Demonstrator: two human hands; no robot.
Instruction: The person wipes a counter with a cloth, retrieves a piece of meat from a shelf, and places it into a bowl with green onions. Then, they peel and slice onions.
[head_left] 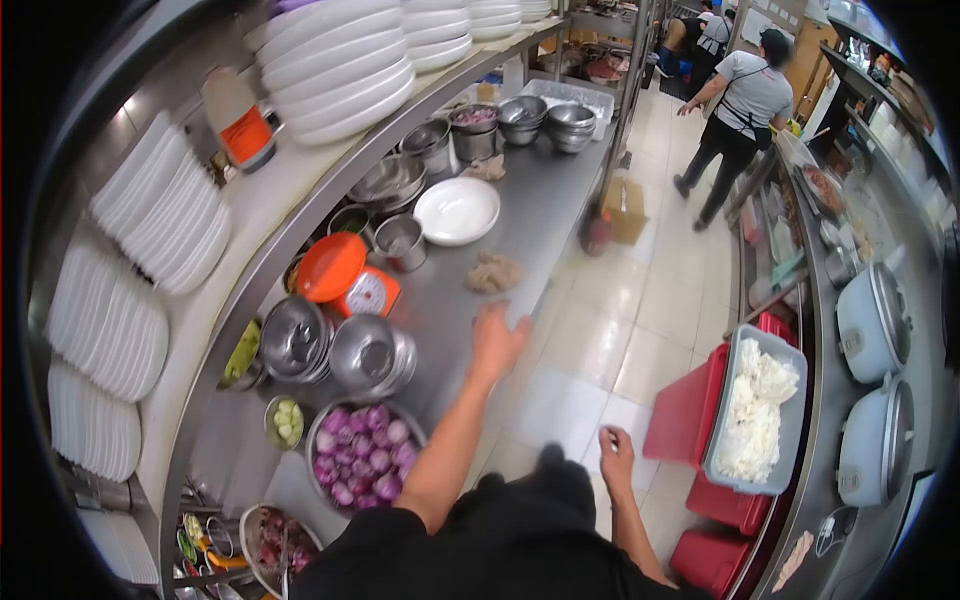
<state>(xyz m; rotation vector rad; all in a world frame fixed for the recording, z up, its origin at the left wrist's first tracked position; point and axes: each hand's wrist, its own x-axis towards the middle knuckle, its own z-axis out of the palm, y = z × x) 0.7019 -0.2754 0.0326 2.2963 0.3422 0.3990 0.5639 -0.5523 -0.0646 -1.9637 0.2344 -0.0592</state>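
My left hand (497,342) reaches over the steel counter's right edge with its fingers apart and nothing in it. Just beyond its fingertips lies a crumpled beige cloth (494,272). My right hand (616,455) hangs low over the tiled floor, its fingers curled; whether anything is inside them cannot be made out. Left of my left forearm sits a bowl of peeled purple onions (362,455). Stacked metal bowls (370,355) and an orange kitchen scale (368,293) stand farther up the counter (445,330), near a white bowl (457,211).
Stacks of white plates (335,70) fill the shelf at left. A grey tub of white food (752,410) sits on red bins at right, near two rice cookers (872,325). A person (745,95) stands in the aisle, past a cardboard box (625,210).
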